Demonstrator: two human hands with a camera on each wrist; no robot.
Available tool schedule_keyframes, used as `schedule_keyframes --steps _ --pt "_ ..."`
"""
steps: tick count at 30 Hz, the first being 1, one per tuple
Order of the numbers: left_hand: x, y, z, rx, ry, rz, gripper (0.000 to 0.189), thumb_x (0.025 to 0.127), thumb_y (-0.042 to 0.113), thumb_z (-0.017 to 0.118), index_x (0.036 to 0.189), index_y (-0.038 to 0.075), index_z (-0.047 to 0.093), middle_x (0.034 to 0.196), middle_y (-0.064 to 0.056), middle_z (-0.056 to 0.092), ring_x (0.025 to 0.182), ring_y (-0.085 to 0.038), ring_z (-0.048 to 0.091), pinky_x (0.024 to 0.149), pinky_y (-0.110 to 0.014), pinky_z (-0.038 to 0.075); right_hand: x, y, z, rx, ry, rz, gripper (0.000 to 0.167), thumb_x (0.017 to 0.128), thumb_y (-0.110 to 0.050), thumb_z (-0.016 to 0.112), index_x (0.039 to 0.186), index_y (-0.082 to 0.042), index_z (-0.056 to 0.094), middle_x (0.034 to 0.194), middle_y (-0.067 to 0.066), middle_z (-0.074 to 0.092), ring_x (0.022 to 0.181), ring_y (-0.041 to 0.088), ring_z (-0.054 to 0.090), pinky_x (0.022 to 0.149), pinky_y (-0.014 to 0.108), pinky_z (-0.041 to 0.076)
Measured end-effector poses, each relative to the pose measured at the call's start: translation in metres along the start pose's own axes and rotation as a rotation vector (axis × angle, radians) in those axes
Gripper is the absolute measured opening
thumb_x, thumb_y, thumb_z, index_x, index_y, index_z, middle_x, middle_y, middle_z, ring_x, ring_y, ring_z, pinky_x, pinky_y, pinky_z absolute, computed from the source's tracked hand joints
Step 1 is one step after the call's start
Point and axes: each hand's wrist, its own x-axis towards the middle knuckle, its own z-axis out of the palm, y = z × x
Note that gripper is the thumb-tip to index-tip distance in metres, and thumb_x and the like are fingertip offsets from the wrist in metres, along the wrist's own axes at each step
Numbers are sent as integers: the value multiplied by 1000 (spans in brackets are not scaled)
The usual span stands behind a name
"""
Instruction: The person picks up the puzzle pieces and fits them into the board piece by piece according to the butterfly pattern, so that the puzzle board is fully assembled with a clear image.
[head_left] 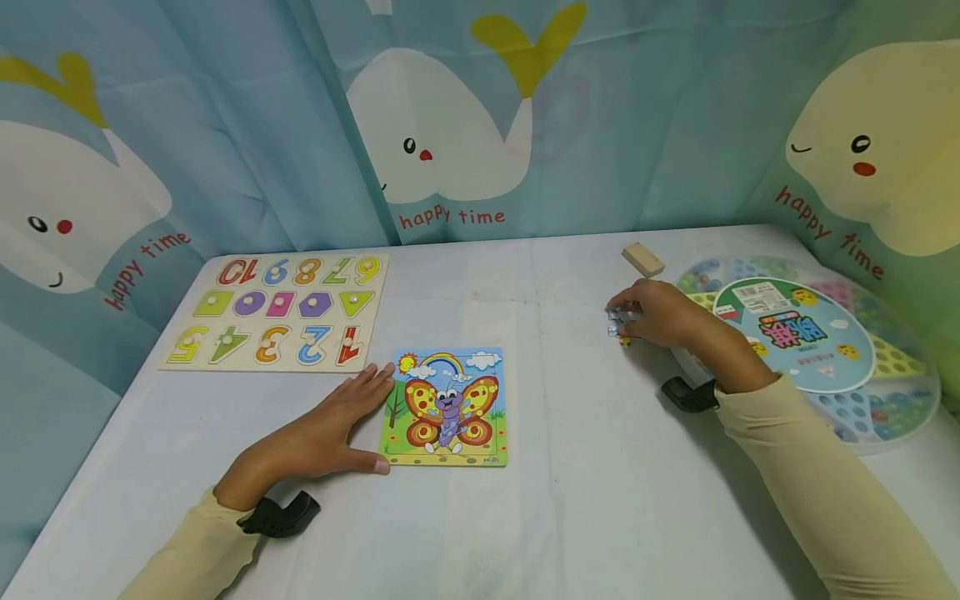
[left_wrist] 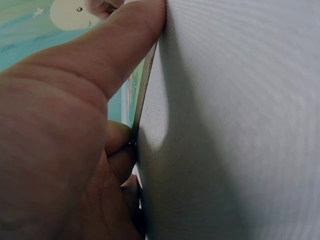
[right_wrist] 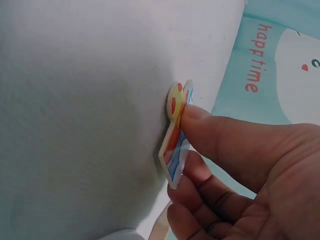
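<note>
A square butterfly jigsaw puzzle (head_left: 450,408) lies on the table, its picture showing a sun, a rainbow and clouds. Along its left edge rests my left hand (head_left: 322,433), thumb and fingers spread and fairly straight. In the left wrist view the puzzle's thin edge (left_wrist: 145,90) shows between the thumb and the other fingers. Farther right, my right hand (head_left: 660,315) pinches a jigsaw piece (right_wrist: 176,137) low over the table, thumb on one side and fingers on the other. That piece has yellow, red-spotted, orange and blue parts; a second piece may lie against it, but I cannot tell.
At the back left lies a wooden number and shape board (head_left: 281,312). A round Chinese-checkers-like game box (head_left: 795,333) sits at the right, partly behind my right forearm. Behind the right hand is a small wooden block (head_left: 642,259). A whale-printed curtain (head_left: 637,150) borders the table.
</note>
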Motion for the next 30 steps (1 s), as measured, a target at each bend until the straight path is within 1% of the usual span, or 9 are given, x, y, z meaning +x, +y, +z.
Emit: schedule_keyframes --steps 3,6,10,16,20,24,30 --pt "0 0 0 -1 2 2 110 72 56 79 156 13 22 163 2 9 148 -26 0 116 -55 8 -1 -2 0 2 9 -3 34 85 2 68 116 13 63 100 21 58 92 34 53 76 46 46" --pt "1 0 1 -2 3 4 110 72 56 79 156 12 22 163 2 9 148 -25 0 116 -55 8 -3 -5 -2 30 10 21 30 87 2 64 116 12 64 102 21 57 91 33 54 74 44 47" --pt "1 -1 1 0 1 6 110 72 56 79 156 13 22 163 3 8 148 -25 -1 116 -55 8 -5 -7 -5 62 7 34 25 91 1 61 114 9 66 101 17 61 89 30 58 74 43 48" --pt "2 -2 2 6 -3 6 111 72 57 79 156 14 21 163 3 8 148 -25 -1 116 -55 8 -9 -6 -10 68 20 -6 21 92 2 59 110 6 68 101 13 68 89 27 61 70 39 50" --pt "2 -1 1 4 -6 -1 111 72 58 78 156 15 21 163 4 7 148 -26 -1 115 -56 9 -10 -7 -12 89 22 -25 20 92 3 59 109 6 69 105 16 69 91 27 62 71 37 51" --pt "1 -1 1 3 -6 -6 110 72 57 78 156 15 21 163 3 7 148 -26 -1 116 -56 8 -12 -9 -13 106 32 -51 20 93 3 59 110 5 69 109 18 68 97 30 64 75 40 52" --pt "0 -1 1 1 -6 -5 110 72 58 78 156 15 20 163 3 7 148 -26 -1 116 -56 8 -14 -18 -13 138 57 -108 19 93 4 60 109 3 70 107 15 69 99 30 64 81 43 53"
